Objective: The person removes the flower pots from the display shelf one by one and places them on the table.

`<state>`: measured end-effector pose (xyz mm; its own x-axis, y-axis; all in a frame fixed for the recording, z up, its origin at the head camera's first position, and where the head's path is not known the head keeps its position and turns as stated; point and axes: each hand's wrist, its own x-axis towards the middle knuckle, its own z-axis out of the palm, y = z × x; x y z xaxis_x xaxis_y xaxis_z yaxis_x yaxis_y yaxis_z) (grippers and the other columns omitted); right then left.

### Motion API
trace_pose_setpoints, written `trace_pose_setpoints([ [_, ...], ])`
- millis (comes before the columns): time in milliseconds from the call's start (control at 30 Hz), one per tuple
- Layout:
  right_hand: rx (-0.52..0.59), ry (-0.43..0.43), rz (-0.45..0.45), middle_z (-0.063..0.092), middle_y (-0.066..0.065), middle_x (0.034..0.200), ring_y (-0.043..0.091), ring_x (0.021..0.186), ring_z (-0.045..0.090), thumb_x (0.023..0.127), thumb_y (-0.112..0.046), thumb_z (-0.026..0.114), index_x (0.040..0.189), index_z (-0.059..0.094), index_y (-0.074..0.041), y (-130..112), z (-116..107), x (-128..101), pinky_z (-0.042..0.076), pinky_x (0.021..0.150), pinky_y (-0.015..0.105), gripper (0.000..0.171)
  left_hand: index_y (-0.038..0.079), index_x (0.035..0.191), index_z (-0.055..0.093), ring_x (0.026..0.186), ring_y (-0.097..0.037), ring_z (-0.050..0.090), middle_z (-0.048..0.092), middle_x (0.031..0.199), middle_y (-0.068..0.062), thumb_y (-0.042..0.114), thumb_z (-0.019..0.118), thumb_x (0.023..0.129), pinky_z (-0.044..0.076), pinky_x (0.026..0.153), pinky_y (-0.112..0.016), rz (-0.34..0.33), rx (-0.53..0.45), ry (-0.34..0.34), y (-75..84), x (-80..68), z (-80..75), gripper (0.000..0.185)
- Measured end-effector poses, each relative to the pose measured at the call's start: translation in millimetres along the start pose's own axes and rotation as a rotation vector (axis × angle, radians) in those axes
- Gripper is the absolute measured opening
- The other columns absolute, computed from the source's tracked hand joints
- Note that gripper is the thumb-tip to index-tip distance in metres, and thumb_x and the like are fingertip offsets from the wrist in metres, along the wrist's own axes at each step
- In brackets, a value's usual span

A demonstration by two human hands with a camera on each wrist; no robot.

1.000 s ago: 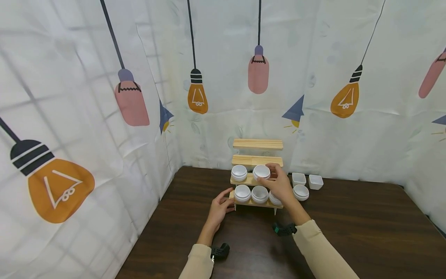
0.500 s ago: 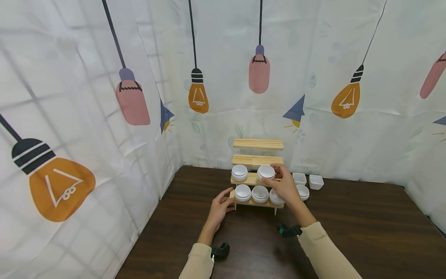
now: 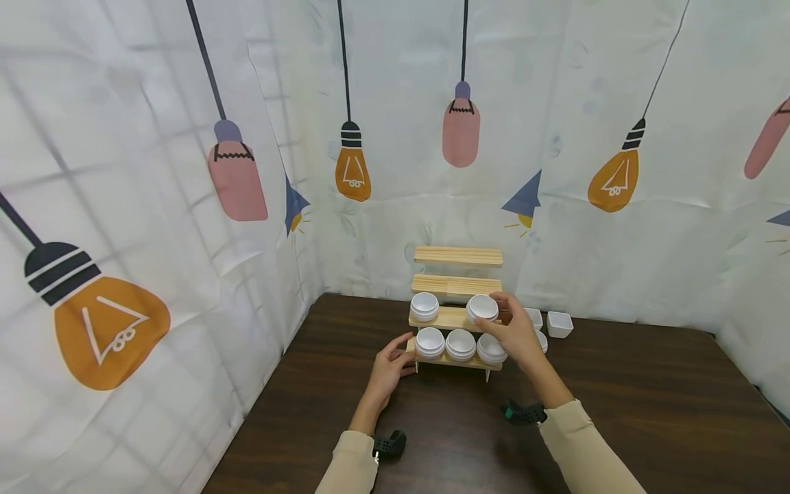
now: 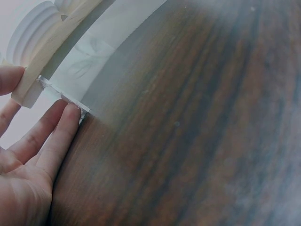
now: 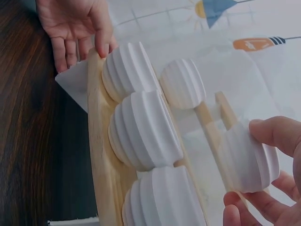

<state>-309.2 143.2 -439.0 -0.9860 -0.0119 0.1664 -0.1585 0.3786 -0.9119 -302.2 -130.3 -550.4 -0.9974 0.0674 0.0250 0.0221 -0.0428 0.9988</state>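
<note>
A tiered wooden display stand [image 3: 455,319] with clear supports holds white ribbed round bowls on its two lower steps. My right hand [image 3: 517,335] pinches a white bowl [image 3: 483,308] by its sides, at the right end of the second step; in the right wrist view that bowl [image 5: 249,160] sits between thumb and fingers. Whether it touches the step is hard to tell. My left hand [image 3: 386,370] grips the left end of the lowest step, thumb on the wooden board [image 4: 33,89] and fingers against the clear support [image 4: 66,96].
On the lowest step stand three white bowls [image 3: 460,344], and another bowl [image 3: 424,307] is at the second step's left. Small square white dishes [image 3: 559,324] and a partly hidden round one [image 3: 542,341] lie right of the stand on the dark wooden table [image 3: 642,384]. A patterned curtain [image 3: 395,137] hangs behind.
My right hand has shifted the pinched bowl rightward along the second step, away from the bowl at its left. My left hand stays at the stand's left end.
</note>
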Motion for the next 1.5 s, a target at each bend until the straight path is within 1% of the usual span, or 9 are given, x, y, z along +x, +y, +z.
trace_pose_setpoints([
  [167,-0.009,0.002,0.024,0.055,0.018,0.138,0.031,0.113,0.059,0.091,-0.025,0.079,0.148,0.044,-0.009,2.7,-6.2,-1.6,0.050,0.081,0.027,0.069,0.012,0.147,0.056,0.105,-0.034,0.069,0.071,0.106,-0.012,0.011,0.062,0.100,0.062,0.089,-0.045,-0.003,-0.004,-0.006,0.2,0.2,-0.3,0.047],
  [367,-0.019,0.007,0.028,0.056,0.017,0.138,0.030,0.113,0.060,0.091,-0.027,0.079,0.148,0.045,-0.011,5.7,-11.3,-3.9,0.051,0.079,0.027,0.069,0.015,0.147,0.057,0.103,-0.028,0.069,0.071,0.106,-0.010,0.013,0.063,0.101,0.062,0.089,-0.040,-0.004,0.007,-0.001,0.6,-0.5,0.1,0.047],
  [533,-0.044,0.019,0.017,0.057,0.018,0.135,0.026,0.108,0.059,0.091,-0.026,0.080,0.148,0.046,-0.009,8.2,-14.0,-4.0,0.048,0.080,0.027,0.069,0.014,0.147,0.056,0.105,-0.030,0.069,0.071,0.107,-0.011,0.013,0.063,0.101,0.062,0.089,-0.043,-0.007,0.001,-0.001,0.3,0.4,-0.2,0.047],
  [633,-0.058,0.024,0.024,0.057,0.017,0.134,0.027,0.109,0.057,0.090,-0.027,0.080,0.148,0.046,-0.009,8.9,-16.3,-4.2,0.047,0.079,0.028,0.069,0.013,0.148,0.055,0.105,-0.031,0.069,0.071,0.107,-0.012,0.013,0.063,0.101,0.062,0.090,-0.044,-0.010,0.000,-0.001,0.4,0.1,-0.4,0.047],
  [800,-0.045,0.020,0.031,0.054,0.017,0.135,0.029,0.110,0.054,0.090,-0.030,0.080,0.148,0.046,-0.010,9.7,-20.4,-4.3,0.048,0.074,0.029,0.070,0.015,0.147,0.056,0.105,-0.030,0.069,0.071,0.107,-0.013,0.014,0.063,0.101,0.062,0.089,-0.041,-0.005,0.015,0.002,1.1,-0.4,-0.3,0.047],
  [1067,-0.041,0.017,0.027,0.055,0.018,0.136,0.026,0.104,0.058,0.091,-0.027,0.079,0.148,0.046,-0.009,13.1,-25.1,-6.7,0.049,0.075,0.026,0.068,0.014,0.146,0.058,0.102,-0.027,0.070,0.071,0.107,-0.016,0.013,0.065,0.099,0.063,0.086,-0.037,-0.004,0.001,0.006,1.4,-0.6,0.5,0.047],
  [1200,-0.033,0.021,0.035,0.053,0.019,0.140,0.030,0.108,0.059,0.092,-0.027,0.079,0.148,0.045,-0.009,15.7,-27.8,-8.1,0.050,0.077,0.026,0.068,0.012,0.146,0.057,0.099,-0.025,0.070,0.071,0.109,-0.021,0.012,0.065,0.099,0.063,0.085,-0.036,-0.002,-0.004,0.003,1.5,-1.4,0.8,0.047],
  [1333,-0.038,0.028,0.051,0.051,0.020,0.143,0.034,0.113,0.057,0.092,-0.028,0.079,0.149,0.044,-0.009,17.5,-30.4,-9.0,0.050,0.078,0.027,0.070,0.009,0.147,0.055,0.099,-0.026,0.070,0.070,0.111,-0.024,0.013,0.064,0.100,0.063,0.085,-0.039,0.011,0.004,-0.003,3.3,-3.4,1.0,0.048],
  [1500,-0.041,0.040,0.063,0.051,0.019,0.143,0.032,0.114,0.054,0.091,-0.029,0.080,0.149,0.045,-0.010,20.3,-33.6,-9.3,0.050,0.077,0.027,0.070,0.008,0.148,0.054,0.101,-0.029,0.070,0.069,0.111,-0.024,0.013,0.064,0.100,0.063,0.086,-0.042,0.019,0.002,-0.006,3.9,-3.9,1.4,0.049],
])
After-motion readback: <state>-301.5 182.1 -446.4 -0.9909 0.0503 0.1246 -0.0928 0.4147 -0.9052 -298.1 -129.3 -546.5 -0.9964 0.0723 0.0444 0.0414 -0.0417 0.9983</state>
